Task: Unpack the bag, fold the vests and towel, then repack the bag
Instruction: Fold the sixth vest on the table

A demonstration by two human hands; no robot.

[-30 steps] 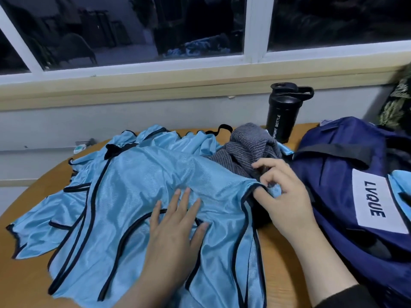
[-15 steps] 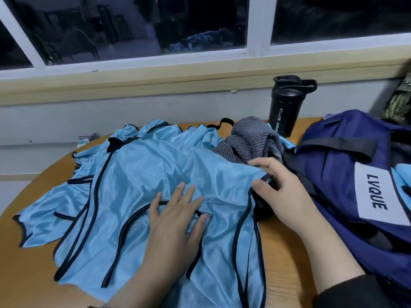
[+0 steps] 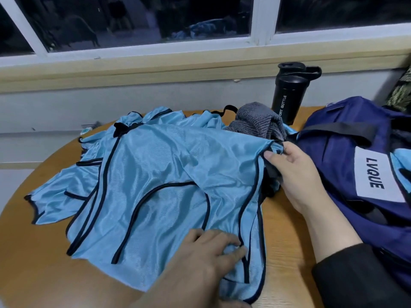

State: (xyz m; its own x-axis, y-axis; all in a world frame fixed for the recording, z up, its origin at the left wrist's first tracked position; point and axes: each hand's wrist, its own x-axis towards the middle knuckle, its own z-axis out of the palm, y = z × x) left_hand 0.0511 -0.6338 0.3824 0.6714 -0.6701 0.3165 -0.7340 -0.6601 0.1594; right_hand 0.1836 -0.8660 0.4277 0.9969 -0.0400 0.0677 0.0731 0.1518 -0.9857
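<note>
Table (image 3: 33, 270): one bag (image 3: 333, 165), towel (image 3: 255, 123), bottle (image 3: 287, 96).

Vantage: a single head-worn view, above and behind both hands.
Facing: forward and down, toward the window (image 3: 142, 25) beyond the hands.
Nearness: close; left hand (image 3: 200, 258) and right hand (image 3: 295, 174) fill the lower frame.
</note>
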